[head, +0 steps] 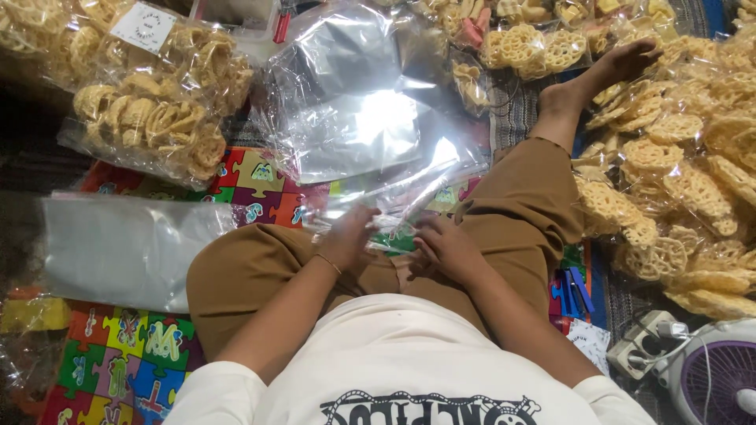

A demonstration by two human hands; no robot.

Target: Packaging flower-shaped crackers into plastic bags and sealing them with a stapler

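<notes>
A floor covered by a bright foam puzzle mat (pixel 126 370) in red, green, purple and yellow, seen from above a person sitting cross-legged in brown trousers and a cream shirt. Both hands meet over the lap at the mat's middle. The left hand (pixel 349 236), fingers curled, pinches the near edge of a thin clear plastic bag (pixel 394 206) that lies across the knees. The right hand (pixel 446 245), also partly closed, grips the same bag just beside it. Beyond the bag, a loose pile of shiny clear plastic sheets (pixel 354 110) spreads toward the mat's far edge. A flat stack of cloudy plastic bags (pixel 126 248) rests at the left edge. Filled bags of golden lattice-shaped crackers (pixel 150 118) sit at the far left corner. Loose crackers (pixel 685 165) heap along the right edge, beside a bare foot (pixel 606 75). A small white fan (pixel 720 378) stands at the near right corner.
</notes>
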